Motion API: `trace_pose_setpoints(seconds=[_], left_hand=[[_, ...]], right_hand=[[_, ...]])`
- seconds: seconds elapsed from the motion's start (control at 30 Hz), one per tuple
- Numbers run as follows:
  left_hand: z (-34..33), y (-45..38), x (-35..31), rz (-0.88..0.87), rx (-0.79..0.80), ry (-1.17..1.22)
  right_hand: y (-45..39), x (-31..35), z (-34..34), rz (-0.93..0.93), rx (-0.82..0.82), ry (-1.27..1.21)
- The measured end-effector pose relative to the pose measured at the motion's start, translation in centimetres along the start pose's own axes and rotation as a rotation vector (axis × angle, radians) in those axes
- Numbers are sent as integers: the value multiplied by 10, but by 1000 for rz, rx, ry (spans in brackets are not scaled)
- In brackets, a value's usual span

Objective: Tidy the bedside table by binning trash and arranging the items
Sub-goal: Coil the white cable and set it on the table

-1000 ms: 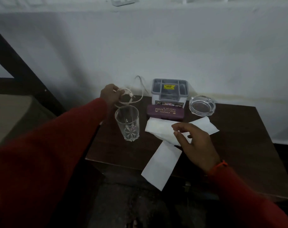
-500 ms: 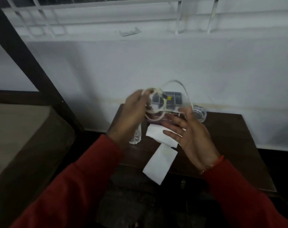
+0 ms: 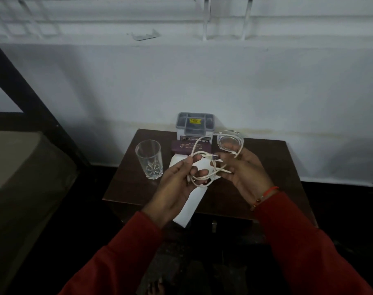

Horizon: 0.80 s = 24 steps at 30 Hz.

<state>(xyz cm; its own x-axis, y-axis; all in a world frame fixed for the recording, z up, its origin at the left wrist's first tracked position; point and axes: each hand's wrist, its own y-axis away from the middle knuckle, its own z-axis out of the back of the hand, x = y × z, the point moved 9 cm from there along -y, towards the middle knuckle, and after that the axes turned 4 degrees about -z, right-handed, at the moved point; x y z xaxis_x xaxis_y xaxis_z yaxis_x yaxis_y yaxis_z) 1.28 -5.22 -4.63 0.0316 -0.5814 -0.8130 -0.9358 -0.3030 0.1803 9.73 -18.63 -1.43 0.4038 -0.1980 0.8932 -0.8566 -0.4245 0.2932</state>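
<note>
Both hands are raised over the dark wooden bench (image 3: 138, 188), sharing a thin white cable (image 3: 204, 179) that loops in loose coils. The left hand (image 3: 177, 188) pinches the coils between thumb and fingers; the right hand (image 3: 245, 173) curls around the far loop, near the metal plug end. On the bench a clear cut-base glass (image 3: 149, 159) stands upright by the left edge. At the back a grey plastic organiser (image 3: 195, 124) with compartments carries a yellow sticker; its front label shows "OPEL". Before it lies a maroon case (image 3: 181, 147) with gold lettering too blurred to read. A round glass ashtray (image 3: 230, 141) sits right of it. White paper sheets (image 3: 187, 211) overhang the front edge.
</note>
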Motion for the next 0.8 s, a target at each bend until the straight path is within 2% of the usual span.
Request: trace_pose_setpoints(seconds=[0.1,0.17,0.27,0.33,0.4,0.53,0.63,0.7,0.8], left_hand=[[3,-3,-7,-44,-17,-128],[4,-4,-6,-31,-9,-204],[-1,-2,0,27,66,-223],[-5,0,0,50,113,-184],[-2,-3,-3,48,109,-99],[7,-7,-6,60,98,43],[8,-6,-4,84,119,108],[11,-6,-5,67,92,99],[18,-6,-3,68,-34,154]], right_hand=[[-6,-6,9,-49,-39,-131],[-10,2,17,30,-74,-200],[-11,10,18,151,-82,0],[-13,3,19,119,-84,13],[-16,-6,21,32,-60,-96],[-16,-10,11,-72,117,-65],[-16,-4,12,-89,153,-158],[-16,3,16,-121,183,-278],[-13,13,21,-169,229,-331]])
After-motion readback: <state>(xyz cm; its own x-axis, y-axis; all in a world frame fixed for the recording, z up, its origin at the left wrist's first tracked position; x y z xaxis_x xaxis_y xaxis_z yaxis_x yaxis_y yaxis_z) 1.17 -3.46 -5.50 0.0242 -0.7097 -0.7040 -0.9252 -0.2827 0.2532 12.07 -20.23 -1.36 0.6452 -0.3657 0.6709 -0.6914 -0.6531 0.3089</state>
